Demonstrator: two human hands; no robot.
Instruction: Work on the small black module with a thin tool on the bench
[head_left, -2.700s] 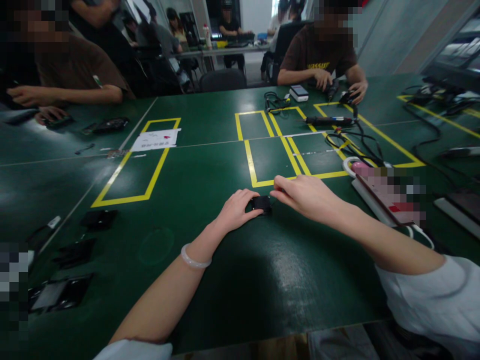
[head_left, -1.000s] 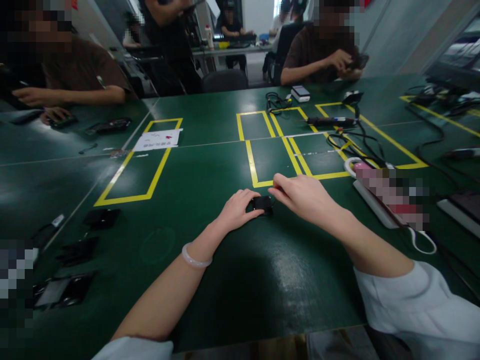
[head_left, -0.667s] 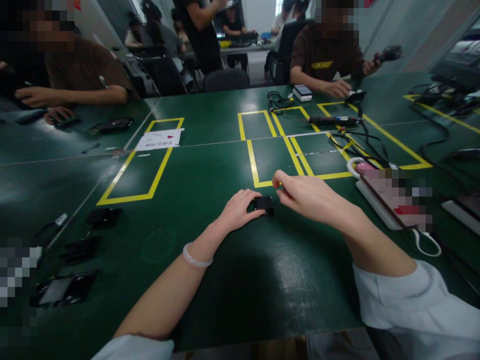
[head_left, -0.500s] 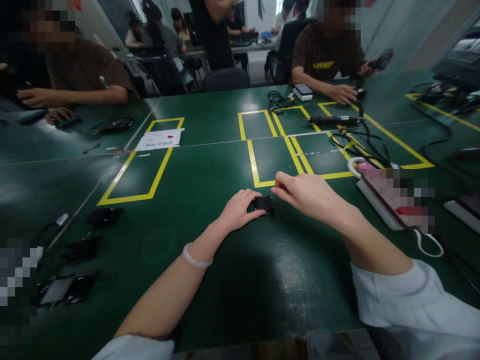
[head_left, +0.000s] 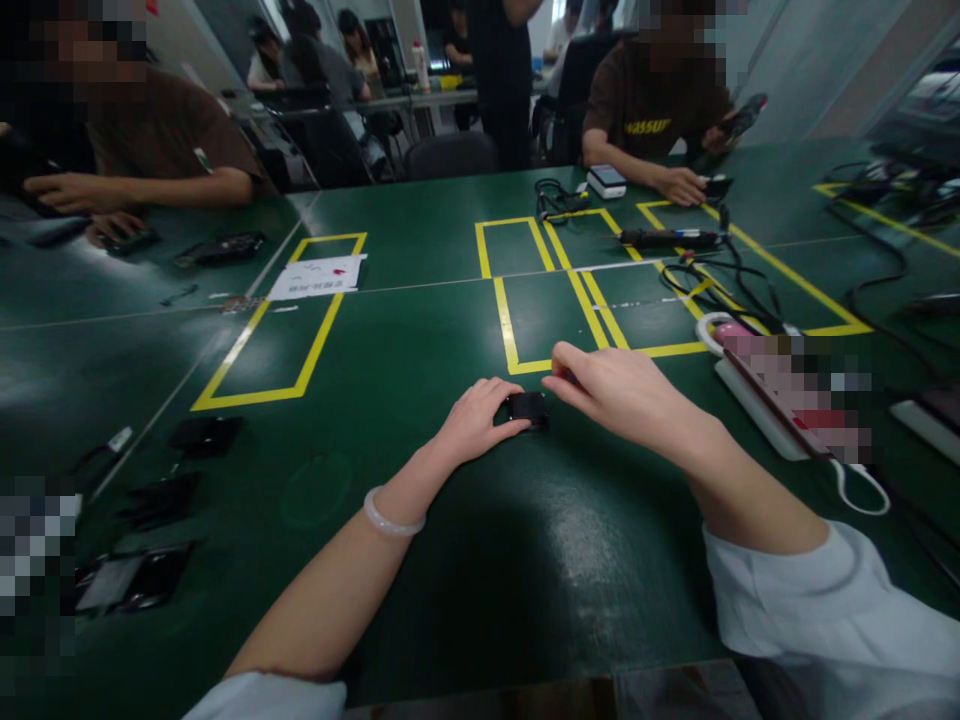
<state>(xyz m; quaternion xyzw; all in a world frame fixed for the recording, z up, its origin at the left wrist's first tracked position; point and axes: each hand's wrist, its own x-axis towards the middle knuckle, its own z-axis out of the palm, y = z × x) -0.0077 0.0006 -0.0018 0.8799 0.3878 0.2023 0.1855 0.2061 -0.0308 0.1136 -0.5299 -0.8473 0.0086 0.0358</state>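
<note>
Dark green table (head_left: 465, 560) with yellow tape rectangles (head_left: 277, 320), a small black part (head_left: 527, 408) by them, and a pale white bangle (head_left: 391, 515).

Little can be read here. The brown T-shirt (head_left: 651, 100) of the person seated at the far side of the green table (head_left: 420, 330) carries a line of yellow capital letters across the chest; its end reads roughly "SSUR", the rest unclear. The white paper sheet (head_left: 317, 277), lying on the table at the far end of the left yellow-taped rectangle (head_left: 277, 320), bears dark print and red marks too small to read.
</note>
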